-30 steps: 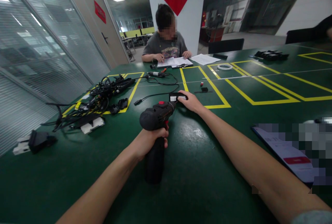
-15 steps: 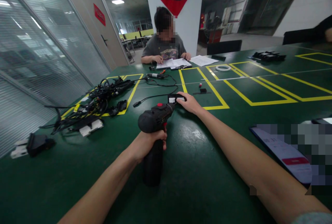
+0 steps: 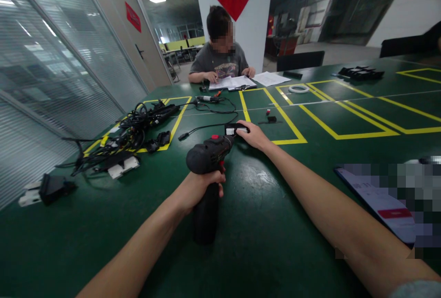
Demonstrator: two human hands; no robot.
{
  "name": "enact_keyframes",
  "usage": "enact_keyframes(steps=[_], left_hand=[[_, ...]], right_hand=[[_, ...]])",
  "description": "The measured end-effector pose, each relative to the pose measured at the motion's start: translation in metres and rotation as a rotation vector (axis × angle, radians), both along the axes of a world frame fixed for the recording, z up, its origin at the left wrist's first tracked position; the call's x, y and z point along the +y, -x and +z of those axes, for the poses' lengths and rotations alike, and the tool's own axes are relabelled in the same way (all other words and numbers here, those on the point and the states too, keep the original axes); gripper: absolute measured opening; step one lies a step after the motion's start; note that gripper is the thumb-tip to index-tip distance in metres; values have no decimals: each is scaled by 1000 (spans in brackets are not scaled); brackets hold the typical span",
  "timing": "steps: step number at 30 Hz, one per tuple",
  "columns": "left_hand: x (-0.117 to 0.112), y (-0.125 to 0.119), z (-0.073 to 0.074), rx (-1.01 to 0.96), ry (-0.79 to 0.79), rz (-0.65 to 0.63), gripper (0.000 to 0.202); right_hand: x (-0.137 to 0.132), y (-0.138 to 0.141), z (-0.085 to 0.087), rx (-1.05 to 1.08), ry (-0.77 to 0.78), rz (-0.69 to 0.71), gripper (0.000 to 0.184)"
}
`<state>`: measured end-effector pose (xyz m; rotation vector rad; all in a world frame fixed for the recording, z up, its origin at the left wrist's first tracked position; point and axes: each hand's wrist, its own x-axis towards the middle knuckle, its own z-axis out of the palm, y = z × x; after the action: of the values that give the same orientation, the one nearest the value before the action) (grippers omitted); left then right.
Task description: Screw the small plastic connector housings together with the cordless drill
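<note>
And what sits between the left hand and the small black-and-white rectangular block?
In the head view, the black pistol-shaped drill, gripped by the left hand: it points at the block; whether it touches is unclear.

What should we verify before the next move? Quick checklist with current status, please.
1. Drill gripped: ok, the left hand is wrapped around its handle.
2. Small black part steadied: ok, the right hand holds its right end.
3. Right hand well clear of the drill's nose: not ok in my view, they look very close.
4. Bit seated in the part: cannot tell, the contact point is too small and partly hidden.
5. Trigger state: cannot tell, pressed or not isn't clear.
6. Cables clear of the drill: ok, the bundle lies apart, off to the left.
</note>
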<state>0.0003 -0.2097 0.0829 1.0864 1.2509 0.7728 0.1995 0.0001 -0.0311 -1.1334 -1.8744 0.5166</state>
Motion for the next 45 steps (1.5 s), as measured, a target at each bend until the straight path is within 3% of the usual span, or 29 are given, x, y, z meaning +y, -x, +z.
enact_keyframes(steps=[45], left_hand=[[-1, -1, -1, 8, -33, -9, 21]], right_hand=[[-1, 1, 1, 14, 8, 1, 40]])
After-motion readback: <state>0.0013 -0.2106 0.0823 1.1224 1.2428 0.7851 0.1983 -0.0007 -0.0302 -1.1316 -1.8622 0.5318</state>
